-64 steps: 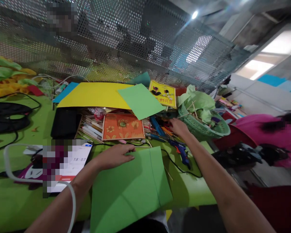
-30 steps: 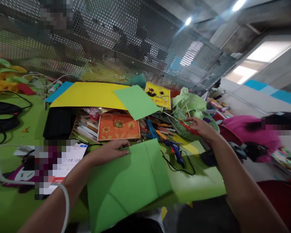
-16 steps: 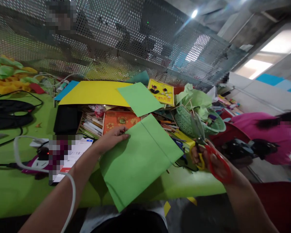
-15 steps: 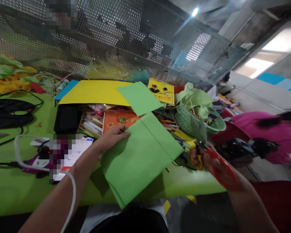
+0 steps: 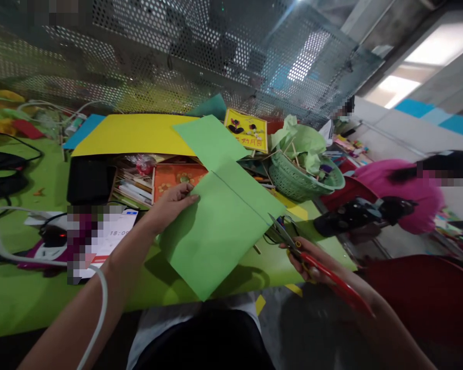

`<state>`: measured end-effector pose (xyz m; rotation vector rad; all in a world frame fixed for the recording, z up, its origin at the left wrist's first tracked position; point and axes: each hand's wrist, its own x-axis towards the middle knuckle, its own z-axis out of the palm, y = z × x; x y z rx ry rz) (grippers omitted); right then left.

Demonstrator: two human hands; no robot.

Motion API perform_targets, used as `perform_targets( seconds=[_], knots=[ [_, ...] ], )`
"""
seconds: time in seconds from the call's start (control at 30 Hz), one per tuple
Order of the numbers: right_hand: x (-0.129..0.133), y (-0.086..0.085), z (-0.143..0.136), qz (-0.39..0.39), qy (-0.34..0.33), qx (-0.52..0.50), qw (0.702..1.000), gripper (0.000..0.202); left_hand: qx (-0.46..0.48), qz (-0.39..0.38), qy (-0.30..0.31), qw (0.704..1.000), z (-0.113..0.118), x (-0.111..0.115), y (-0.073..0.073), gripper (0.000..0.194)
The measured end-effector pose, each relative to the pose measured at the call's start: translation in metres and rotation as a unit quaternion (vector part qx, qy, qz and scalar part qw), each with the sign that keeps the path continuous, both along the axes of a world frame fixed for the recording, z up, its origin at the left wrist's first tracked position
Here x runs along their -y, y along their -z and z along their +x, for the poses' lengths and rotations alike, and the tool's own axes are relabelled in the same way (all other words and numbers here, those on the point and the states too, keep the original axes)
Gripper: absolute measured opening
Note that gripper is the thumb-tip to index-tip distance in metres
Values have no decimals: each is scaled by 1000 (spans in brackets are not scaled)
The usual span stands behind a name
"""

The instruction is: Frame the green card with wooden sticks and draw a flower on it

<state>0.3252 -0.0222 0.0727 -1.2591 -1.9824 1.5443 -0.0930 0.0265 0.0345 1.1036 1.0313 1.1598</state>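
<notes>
Over the green table (image 5: 23, 303), your right hand (image 5: 306, 255) grips the red-handled scissors (image 5: 324, 271), just swung in near the dark line (image 5: 241, 197) (cutting range now); your left hand (image 5: 173, 206) pinches the green sheet (image 5: 216, 231) aloft, basket (image 5: 299, 182) beyond.

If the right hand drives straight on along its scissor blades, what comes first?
Likely the held green sheet, near the end of the dark line; the scissors overlap it in view, but whether they touch is unclear.
</notes>
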Motion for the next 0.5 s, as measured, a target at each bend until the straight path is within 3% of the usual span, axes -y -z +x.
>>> perform_targets(
  seconds=[0.23, 0.5],
  knots=[
    [2, -17, -17, -67, 3, -15, 998, 67, -25, -3, 12, 1000, 1, 2, -2, 33],
    [3, -18, -20, -71, 15, -19, 997, 63, -47, -11, 22, 999, 2, 2, -3, 39]
  ],
)
